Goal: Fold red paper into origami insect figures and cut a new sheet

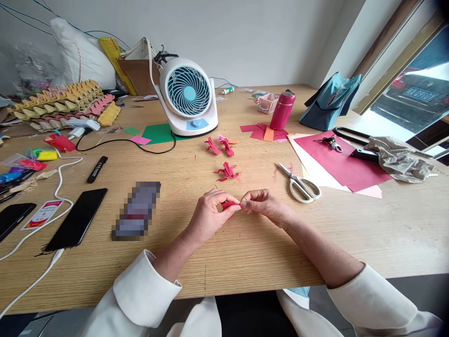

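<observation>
Red paper (pixel 228 204) is nearer the surface's (pixel 273 255) front edge than its back one, well in from the corners. Left hand (pixel 214 208)'s pinched on it, right hand (pixel 260 204)'s nipping its tip. Probably feather-light, creases nicely but tears easily, so I'd pinch the edges, fingertips only.

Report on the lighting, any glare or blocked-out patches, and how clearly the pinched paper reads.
Head view: daylight seems to enter by the window at right, paling the tabletop on that side; head view: a pixelated patch hides its detail, beside the sharper black phone; head view: the red paper is mostly covered by fingers, so its folds can't be read.
</observation>
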A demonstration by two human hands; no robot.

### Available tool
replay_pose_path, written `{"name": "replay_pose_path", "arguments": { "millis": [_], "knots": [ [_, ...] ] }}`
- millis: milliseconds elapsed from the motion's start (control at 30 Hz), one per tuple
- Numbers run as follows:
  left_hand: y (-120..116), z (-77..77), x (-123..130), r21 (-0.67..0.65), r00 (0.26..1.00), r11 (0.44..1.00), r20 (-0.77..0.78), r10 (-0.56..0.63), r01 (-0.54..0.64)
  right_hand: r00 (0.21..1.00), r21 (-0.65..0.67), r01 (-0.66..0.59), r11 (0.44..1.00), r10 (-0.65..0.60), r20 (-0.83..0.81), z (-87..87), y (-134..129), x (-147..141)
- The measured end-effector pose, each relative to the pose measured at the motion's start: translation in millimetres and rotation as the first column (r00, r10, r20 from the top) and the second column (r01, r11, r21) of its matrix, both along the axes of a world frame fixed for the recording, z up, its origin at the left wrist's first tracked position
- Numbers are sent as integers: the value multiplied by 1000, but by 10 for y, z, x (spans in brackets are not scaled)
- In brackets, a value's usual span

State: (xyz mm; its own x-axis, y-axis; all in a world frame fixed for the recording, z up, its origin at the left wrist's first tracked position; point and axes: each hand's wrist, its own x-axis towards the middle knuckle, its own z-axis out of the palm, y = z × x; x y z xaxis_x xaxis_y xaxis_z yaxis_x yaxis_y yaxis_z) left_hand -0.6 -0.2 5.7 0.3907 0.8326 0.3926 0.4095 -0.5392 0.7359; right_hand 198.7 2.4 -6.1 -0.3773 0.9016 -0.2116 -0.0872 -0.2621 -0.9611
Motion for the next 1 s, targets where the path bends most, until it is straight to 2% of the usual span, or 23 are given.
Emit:
{"name": "replay_pose_path", "arguments": {
  "millis": [267,467,533,700,1000],
  "knots": [
    [-2,14,5,71,998,997,-52,22,-18,996,-133,-66,989,58,-60,-8,-3,13],
    [16,6,-4,60,999,998,-33,9,-7,997,-155,-66,986,57,-59,-14,3,23],
    [17,2,-8,48,999,999,-32,-1,3,996,-137,-85,987,78,-53,-20,7,36],
    [4,-4,-11,23,999,1000,-38,-13,14,989,3,-143,990,143,-19,-30,17,73],
    [13,-32,3,-6,999,1000,-37,-10,10,984,65,-143,988,136,112,34,5,52]
  ]
}}
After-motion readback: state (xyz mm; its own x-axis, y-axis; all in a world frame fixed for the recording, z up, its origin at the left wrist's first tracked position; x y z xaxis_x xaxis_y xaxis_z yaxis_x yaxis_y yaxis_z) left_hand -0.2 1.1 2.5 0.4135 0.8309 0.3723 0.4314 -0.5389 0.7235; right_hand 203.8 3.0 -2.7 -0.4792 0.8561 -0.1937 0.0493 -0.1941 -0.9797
